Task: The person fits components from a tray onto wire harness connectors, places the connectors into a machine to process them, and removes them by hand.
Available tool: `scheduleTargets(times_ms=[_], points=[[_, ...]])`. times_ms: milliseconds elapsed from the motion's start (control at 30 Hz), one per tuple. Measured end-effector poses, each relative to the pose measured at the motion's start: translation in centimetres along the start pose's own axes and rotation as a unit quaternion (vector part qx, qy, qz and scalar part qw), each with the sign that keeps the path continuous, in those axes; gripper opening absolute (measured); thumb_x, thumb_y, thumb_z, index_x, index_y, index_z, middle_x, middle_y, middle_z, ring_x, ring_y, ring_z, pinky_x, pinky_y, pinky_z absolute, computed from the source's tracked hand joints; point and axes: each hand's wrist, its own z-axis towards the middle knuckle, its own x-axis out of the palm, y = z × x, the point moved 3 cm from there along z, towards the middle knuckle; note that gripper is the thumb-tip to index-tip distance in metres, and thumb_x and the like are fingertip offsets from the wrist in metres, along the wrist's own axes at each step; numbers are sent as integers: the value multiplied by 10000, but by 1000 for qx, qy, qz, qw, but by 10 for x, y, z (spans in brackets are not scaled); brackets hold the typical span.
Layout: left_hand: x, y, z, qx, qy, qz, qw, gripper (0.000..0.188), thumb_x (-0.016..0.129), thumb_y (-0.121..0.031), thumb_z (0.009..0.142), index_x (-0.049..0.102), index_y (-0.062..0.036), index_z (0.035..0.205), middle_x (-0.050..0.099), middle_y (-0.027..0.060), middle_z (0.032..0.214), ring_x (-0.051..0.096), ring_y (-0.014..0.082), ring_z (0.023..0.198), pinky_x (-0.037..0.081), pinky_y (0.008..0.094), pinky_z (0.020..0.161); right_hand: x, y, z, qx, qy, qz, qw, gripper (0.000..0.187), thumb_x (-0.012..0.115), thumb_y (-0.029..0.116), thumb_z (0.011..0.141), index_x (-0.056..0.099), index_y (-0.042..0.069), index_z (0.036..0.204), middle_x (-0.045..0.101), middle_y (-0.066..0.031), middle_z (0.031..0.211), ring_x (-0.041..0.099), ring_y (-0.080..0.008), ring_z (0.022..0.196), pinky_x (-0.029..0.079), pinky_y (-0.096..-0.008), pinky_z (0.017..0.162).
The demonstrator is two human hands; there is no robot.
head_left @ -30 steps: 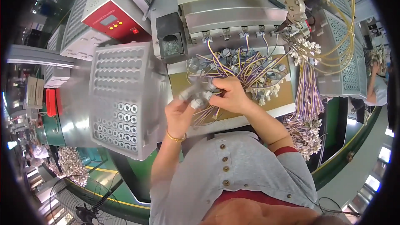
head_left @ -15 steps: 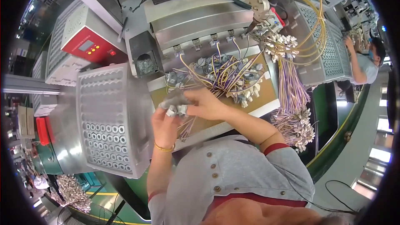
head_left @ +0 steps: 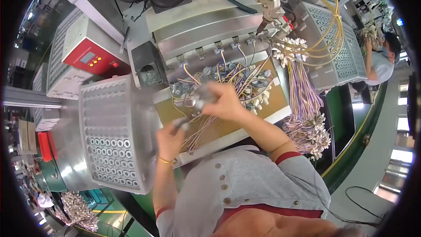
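Blurred grey parts (head_left: 202, 97) in right hand (head_left: 225, 101)

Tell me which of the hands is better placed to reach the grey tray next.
Left, probably: the left hand, pinching a small grey part, is nearer the grey tray. The right hand, holding blurred grey parts, is farther away, by the wires.

Left hand (head_left: 169, 142) curled; right hand (head_left: 225, 102) curled, farther forward; forearms (head_left: 165, 186) bare, apart
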Motion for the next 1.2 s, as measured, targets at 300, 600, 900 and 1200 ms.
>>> scheduleTargets(times_ms=[300,600,900,1200], points=[[-43,3,-8,-5,-81,109,991,217,565,-36,763,579,38,966,605,58,820,532,87,693,444,210,614,-7,9,16,-23,-110,43,993,281,638,161,588,410,4,641,416,-26,530,352,-61,514,306,-266,429],[-33,7,-11,26,-78,2,997,246,572,7,754,559,55,994,594,78,901,539,102,778,431,207,663,-7,8,11,-15,-76,114,991,201,621,131,622,459,14,609,418,-13,472,346,-46,445,282,-237,394],[-20,-27,-19,157,-96,143,973,198,585,18,726,616,-8,920,578,65,750,518,93,617,415,203,543,-8,13,8,-39,-106,19,993,367,669,202,646,350,23,610,293,14,472,262,-49,497,247,-251,389],[-21,-34,-24,220,-180,153,946,208,647,32,651,623,-11,853,556,60,668,489,116,545,382,206,515,7,-4,19,31,-107,138,984,92,571,16,675,528,15,757,468,41,548,408,-19,480,304,-183,395]])
